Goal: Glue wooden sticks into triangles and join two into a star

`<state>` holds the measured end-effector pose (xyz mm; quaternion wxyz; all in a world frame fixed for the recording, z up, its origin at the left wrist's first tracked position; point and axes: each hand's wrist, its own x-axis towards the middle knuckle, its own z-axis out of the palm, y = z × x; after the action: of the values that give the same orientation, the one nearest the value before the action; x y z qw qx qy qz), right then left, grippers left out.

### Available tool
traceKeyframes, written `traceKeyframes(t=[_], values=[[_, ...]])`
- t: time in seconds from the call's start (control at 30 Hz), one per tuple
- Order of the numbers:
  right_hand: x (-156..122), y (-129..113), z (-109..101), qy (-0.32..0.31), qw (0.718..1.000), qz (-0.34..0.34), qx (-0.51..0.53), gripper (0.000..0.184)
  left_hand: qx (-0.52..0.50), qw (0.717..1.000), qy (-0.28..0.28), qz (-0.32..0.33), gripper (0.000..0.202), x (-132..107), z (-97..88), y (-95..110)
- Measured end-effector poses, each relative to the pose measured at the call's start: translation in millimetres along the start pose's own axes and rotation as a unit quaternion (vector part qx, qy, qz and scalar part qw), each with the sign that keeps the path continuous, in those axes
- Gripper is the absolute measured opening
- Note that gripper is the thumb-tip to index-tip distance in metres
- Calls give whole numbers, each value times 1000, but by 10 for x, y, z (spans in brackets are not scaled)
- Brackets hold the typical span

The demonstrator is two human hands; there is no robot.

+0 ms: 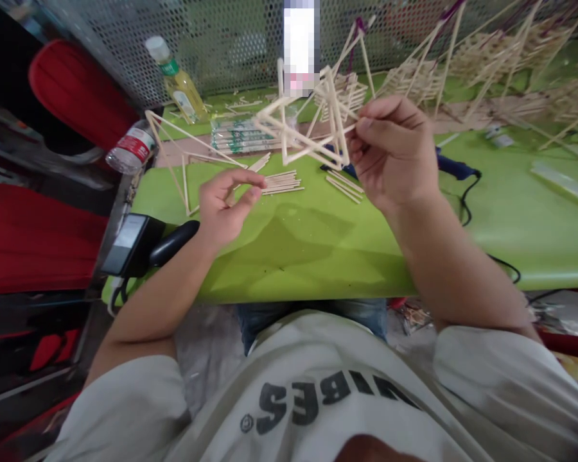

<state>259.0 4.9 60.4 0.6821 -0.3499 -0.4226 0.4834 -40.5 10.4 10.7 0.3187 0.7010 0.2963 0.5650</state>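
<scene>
My right hand pinches a frame of thin wooden sticks by its right side, holding it up above the table. The frame has crossed sticks like a star, with uprights joining its layers. My left hand is at the left end of a small pile of loose wooden sticks. Its thumb and forefinger curl together at the tips; whether anything thin is between them I cannot make out. A few more sticks lie below the raised frame. Behind my right hand is a blue glue gun, partly hidden.
Left on the green table stand a bottle of yellow liquid, a lying plastic bottle, an open stick frame and a black device. Packed sticks lie behind. Finished stick models line the back right.
</scene>
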Motion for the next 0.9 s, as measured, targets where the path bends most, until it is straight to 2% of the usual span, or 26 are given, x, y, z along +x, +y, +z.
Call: traceKeyframes(t=[0.1,0.17,0.3,0.5,0.6,0.7,0.83,0.9], values=[[-42,73,49,-8,1000,-21,-15,34,-14,997,78,-7,39,32,-1,9],[-74,112,79,-16,999,-30,-33,33,-21,995,96,-6,42,44,-23,-10],[-155,159,130,-18,998,-37,-48,31,-52,996,76,-7,41,49,-79,-85],[-289,180,201,-15,999,-9,-48,31,-125,988,17,-92,42,69,-88,-148],[-358,186,245,-25,997,-28,-71,24,-159,981,6,-110,49,72,-67,-131],[-420,208,275,-41,994,-36,-94,19,-163,980,11,-113,49,49,-35,-116],[-494,243,282,-57,994,-15,-91,27,-147,984,33,-95,44,0,7,-142],[-524,256,279,-70,992,-26,-104,26,-126,988,41,-84,45,-22,19,-152]])
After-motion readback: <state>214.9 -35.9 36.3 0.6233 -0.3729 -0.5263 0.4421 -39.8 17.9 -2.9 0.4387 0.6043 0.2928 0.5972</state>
